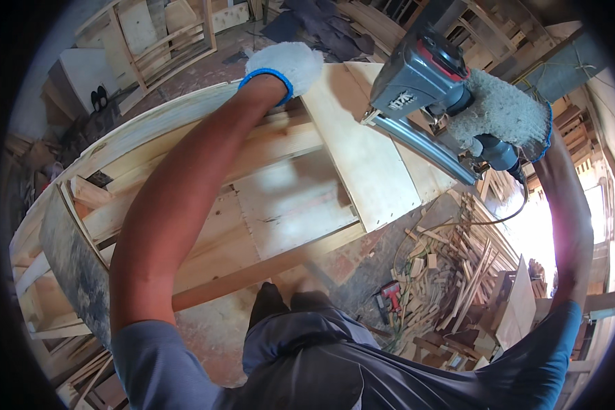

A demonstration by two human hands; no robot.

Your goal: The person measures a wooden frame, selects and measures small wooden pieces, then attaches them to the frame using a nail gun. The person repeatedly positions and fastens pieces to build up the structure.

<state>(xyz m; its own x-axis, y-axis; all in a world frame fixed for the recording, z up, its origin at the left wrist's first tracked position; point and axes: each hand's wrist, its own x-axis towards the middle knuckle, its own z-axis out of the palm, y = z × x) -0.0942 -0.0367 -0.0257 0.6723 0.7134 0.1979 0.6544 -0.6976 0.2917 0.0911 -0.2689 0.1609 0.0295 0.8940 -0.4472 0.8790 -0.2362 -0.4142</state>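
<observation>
My right hand (502, 115), in a grey-white knit glove, is wrapped round the handle of a pneumatic nail gun (417, 75). The gun is dark grey with red trim at its head, and its long magazine slants over the right end of a pale plywood panel (365, 154). From the handle an air hose (482, 223) loops down toward the floor. My left hand (285, 66), in a similar glove with a blue cuff, rests at the panel's far left corner, by the far rail; its fingers are hidden. Under my left arm lies a long wooden frame (266, 258) with crosspieces.
Scrap wood (468, 273) is heaped on the floor at the right. A red-and-black power tool (391, 295) lies beside it. A grey board (75, 256) covers the frame's left end. Slatted wooden frames (164, 41) and dark cloth (321, 31) are at the back.
</observation>
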